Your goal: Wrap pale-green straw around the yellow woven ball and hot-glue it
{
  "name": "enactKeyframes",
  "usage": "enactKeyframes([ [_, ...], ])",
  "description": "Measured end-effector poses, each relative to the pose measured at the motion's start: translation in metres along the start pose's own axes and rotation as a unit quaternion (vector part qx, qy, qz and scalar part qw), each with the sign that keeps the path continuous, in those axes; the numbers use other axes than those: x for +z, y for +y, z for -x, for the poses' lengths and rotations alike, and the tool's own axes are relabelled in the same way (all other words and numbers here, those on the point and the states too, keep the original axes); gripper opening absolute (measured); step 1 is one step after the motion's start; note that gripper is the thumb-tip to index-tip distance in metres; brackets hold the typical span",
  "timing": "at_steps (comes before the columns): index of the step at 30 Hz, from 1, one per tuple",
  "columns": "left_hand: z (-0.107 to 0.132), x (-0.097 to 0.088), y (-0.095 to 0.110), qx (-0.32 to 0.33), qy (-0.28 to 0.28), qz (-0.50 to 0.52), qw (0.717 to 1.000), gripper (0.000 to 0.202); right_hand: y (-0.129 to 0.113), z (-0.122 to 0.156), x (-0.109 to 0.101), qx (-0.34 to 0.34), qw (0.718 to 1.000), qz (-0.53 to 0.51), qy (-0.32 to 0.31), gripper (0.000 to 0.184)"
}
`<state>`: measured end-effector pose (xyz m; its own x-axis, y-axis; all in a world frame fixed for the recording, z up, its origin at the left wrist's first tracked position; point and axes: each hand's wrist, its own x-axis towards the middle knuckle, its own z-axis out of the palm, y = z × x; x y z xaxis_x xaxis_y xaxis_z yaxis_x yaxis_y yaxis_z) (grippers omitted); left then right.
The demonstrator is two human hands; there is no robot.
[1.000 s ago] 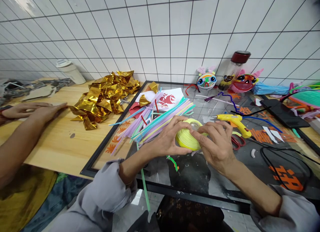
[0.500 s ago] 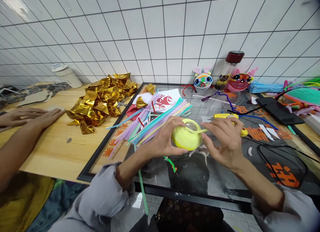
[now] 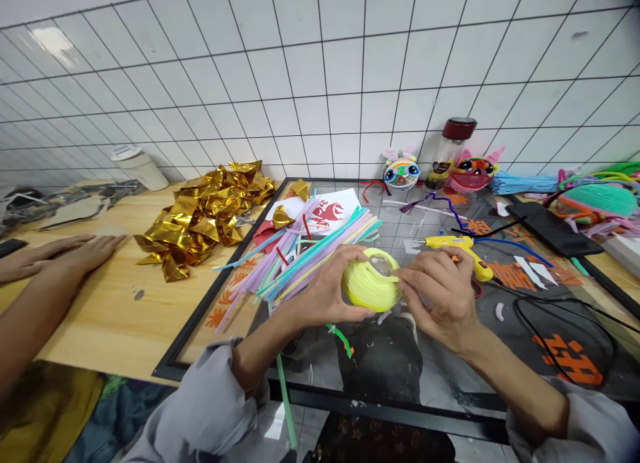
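My left hand cups a small round form wrapped in yellow pipe cleaner, fingers curled round its left side. My right hand pinches the form's right edge with thumb and forefinger. Both hover just above a black-framed glass board. A bundle of pastel pipe cleaners lies just behind my left hand. A yellow hot glue gun rests behind my right hand.
Crumpled gold foil is heaped on the wooden table. Another person's hands lie flat at the left. Painted masks, a jar, a black cable and a dark tablet sit at the back and right.
My right hand has drawn the loose yellow strand in and now pinches it against the form's edge. The view has tilted up slightly. The other person's hands barely moved.
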<state>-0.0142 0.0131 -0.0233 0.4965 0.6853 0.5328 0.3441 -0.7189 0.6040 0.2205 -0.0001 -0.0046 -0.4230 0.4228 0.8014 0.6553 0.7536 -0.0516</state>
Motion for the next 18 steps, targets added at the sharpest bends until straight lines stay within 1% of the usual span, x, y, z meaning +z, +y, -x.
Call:
enactKeyframes([
  [5, -0.001, -0.001, 0.0, -0.027, -0.01, 0.006, 1.0, 0.079, 0.002, -0.003, -0.003, 0.001, 0.999, 0.03, 0.016, 0.011],
  [7, -0.001, -0.002, 0.0, -0.032, -0.015, 0.011, 0.999, 0.08, 0.008, -0.004, -0.007, 0.012, 0.997, 0.062, 0.036, 0.01],
  [9, -0.002, -0.003, 0.0, -0.038, -0.02, 0.021, 0.999, 0.079, 0.016, -0.005, -0.01, 0.039, 0.993, 0.091, 0.068, 0.008],
  [11, -0.001, -0.004, -0.001, -0.053, -0.025, 0.033, 0.998, 0.078, 0.025, -0.005, -0.012, 0.088, 0.987, 0.089, 0.099, 0.01],
  [13, 0.0, -0.005, -0.004, -0.08, -0.031, 0.046, 0.995, 0.077, 0.034, -0.005, -0.012, 0.158, 0.979, 0.05, 0.121, 0.023],
  [15, 0.003, -0.006, -0.009, -0.103, -0.025, 0.073, 0.992, 0.077, 0.044, -0.004, -0.012, 0.233, 0.962, -0.012, 0.142, 0.034],
  [16, 0.004, -0.007, -0.011, -0.113, -0.028, 0.08, 0.99, 0.076, 0.049, -0.003, -0.012, 0.262, 0.952, -0.039, 0.154, 0.036],
  [17, 0.005, -0.007, -0.013, -0.117, -0.032, 0.087, 0.989, 0.077, 0.055, 0.0, -0.013, 0.288, 0.944, -0.062, 0.152, 0.035],
  [18, 0.007, -0.007, -0.016, -0.121, -0.037, 0.092, 0.988, 0.077, 0.061, 0.003, -0.014, 0.307, 0.937, -0.065, 0.152, 0.032],
])
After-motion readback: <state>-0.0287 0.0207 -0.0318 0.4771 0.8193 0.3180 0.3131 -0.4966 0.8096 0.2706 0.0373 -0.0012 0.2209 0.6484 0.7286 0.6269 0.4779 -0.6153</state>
